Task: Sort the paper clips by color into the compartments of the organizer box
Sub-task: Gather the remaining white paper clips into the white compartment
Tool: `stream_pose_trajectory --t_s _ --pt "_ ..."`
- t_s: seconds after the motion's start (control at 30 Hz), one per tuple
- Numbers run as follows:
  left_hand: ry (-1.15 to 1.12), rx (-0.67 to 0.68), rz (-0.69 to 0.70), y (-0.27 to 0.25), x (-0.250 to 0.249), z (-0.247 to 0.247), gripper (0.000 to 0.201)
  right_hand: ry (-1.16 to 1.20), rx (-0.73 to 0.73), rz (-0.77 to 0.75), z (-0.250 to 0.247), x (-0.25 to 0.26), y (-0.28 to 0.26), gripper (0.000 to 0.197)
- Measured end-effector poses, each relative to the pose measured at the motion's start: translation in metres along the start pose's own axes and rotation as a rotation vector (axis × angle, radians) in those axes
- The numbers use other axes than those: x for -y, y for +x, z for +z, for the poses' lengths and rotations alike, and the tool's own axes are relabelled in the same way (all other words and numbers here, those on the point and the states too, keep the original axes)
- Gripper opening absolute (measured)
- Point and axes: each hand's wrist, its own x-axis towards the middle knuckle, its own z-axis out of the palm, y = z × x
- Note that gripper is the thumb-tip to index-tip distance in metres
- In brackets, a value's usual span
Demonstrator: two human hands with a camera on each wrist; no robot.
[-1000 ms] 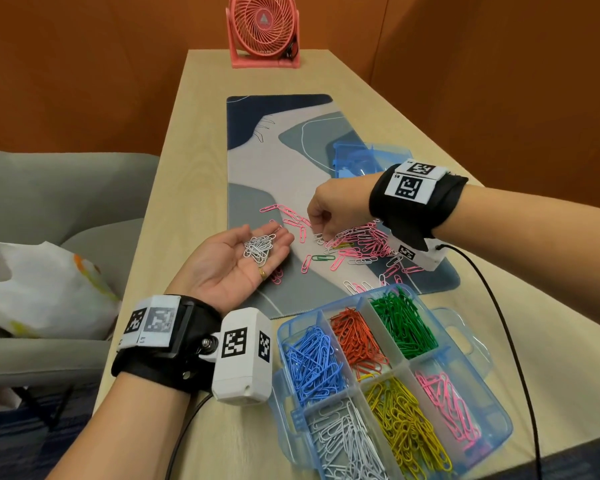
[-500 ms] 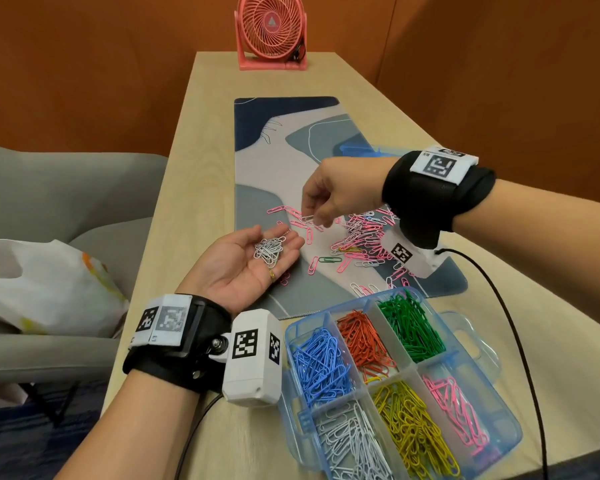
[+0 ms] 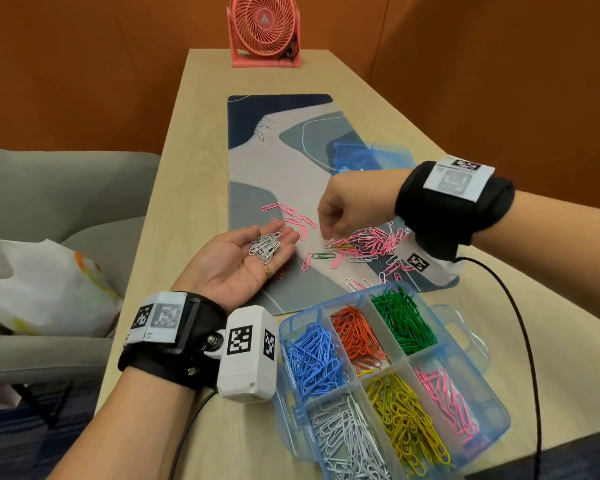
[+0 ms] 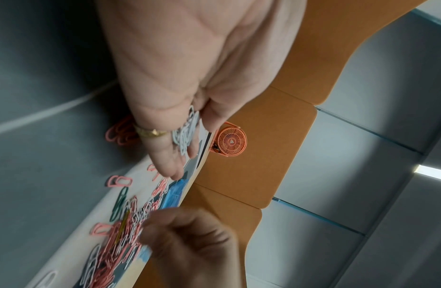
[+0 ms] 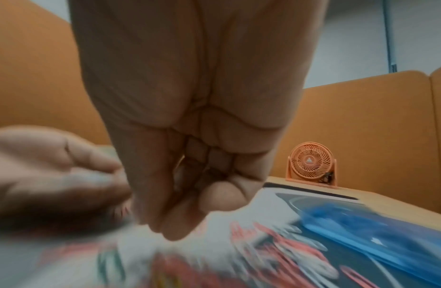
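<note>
We see the left hand [image 3: 243,261] palm up, fingers relaxed, cradling white clips [image 3: 265,245] near the desk's [image 3: 187,188] left edge. Right hand [image 3: 354,206] curled, fingertips pinched over the pink pile [image 3: 374,239]; what it pinches we can't tell, wrist view blurred. Organizer box [image 3: 492,407] at near edge.

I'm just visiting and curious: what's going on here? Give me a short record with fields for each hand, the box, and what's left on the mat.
left hand: palm up, open, carrying a small heap of white paper clips
right hand: fingers curled, tips down over the loose pile; whether it pinches a clip cannot be told
clear blue plastic organizer box: blue, orange, green, white, yellow, pink compartments
loose clips on the patterned desk mat: mostly pink paper clips, some white, one green paper clip
far end of table: pink desk fan
</note>
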Motion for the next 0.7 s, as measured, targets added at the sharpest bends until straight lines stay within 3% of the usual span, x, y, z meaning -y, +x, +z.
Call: stream_pose_trajectory --t_s 0.7 --pt "0.024 0.030 0.000 -0.004 0.000 0.001 0.038 -0.142 0.143 0.098 0.018 -0.017 -0.015 0.008"
